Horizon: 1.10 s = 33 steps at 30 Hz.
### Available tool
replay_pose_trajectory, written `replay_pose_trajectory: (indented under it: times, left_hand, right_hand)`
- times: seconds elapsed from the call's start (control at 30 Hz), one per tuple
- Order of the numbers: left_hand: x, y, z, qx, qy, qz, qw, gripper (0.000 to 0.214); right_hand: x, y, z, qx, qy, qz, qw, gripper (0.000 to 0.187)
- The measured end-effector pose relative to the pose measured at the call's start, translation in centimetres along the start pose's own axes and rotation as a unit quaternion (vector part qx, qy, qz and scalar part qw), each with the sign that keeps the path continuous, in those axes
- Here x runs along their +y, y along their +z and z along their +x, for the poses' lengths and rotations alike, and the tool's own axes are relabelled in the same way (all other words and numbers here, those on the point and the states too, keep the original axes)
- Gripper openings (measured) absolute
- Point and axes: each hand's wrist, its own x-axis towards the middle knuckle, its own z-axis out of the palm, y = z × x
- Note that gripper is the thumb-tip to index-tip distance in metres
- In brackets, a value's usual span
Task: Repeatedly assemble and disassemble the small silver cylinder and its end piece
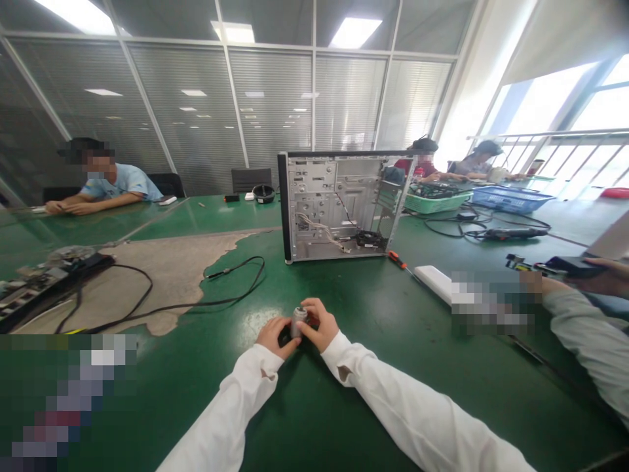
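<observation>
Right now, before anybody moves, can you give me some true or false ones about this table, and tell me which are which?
1. The silver cylinder is between the left hand and the right hand. True.
2. The case has its near side covered. False: that side is open, and wires show inside.
3. The green basket is left of the blue basket. True.
4. The screwdriver is in the green basket. False: it lies on the table by the case.
5. The table is green. True, though a grey-brown patch shows on the left.
6. The cylinder is inside the case. False: it is in front of the case.
</observation>
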Motion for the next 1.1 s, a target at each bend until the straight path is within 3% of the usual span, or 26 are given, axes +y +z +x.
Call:
replay_pose_trajectory:
  times: [0.2, 0.4, 0.6, 0.8, 0.93, 1.1]
  left_hand:
    - [0.9, -0.5, -0.2, 0.028, 0.036, -0.023, 0.999, 0.046]
    - [1.9, -1.0, -0.5, 0.027, 0.012, 0.026, 0.999, 0.055]
    - [2.2, -0.7, -0.6, 0.139, 0.050, 0.004, 0.989, 0.043]
    - [3.0, -1.3, -0.6, 0.189, 0.118, 0.013, 0.975, 0.037]
    - [3.4, -1.8, -0.5, 0.219, 0.140, 0.014, 0.966, 0.033]
    - [3.8, -1.9, -0.4, 0.193, 0.154, 0.025, 0.969, 0.038]
  right_hand:
    - [0.8, 0.3, 0.5, 0.026, 0.120, 0.207, 0.971, 0.035]
    - [0.7, 0.2, 0.9, 0.079, 0.213, 0.285, 0.931, 0.041]
    - [0.4, 0.6, 1.1, 0.108, 0.285, 0.373, 0.876, 0.044]
    - [-0.3, 0.3, 0.9, 0.035, 0.344, 0.434, 0.832, 0.040]
    - [-0.5, 0.4, 0.8, -0.011, 0.363, 0.431, 0.826, 0.037]
    - [-0.2, 0.5, 0.7, -0.040, 0.354, 0.434, 0.828, 0.036]
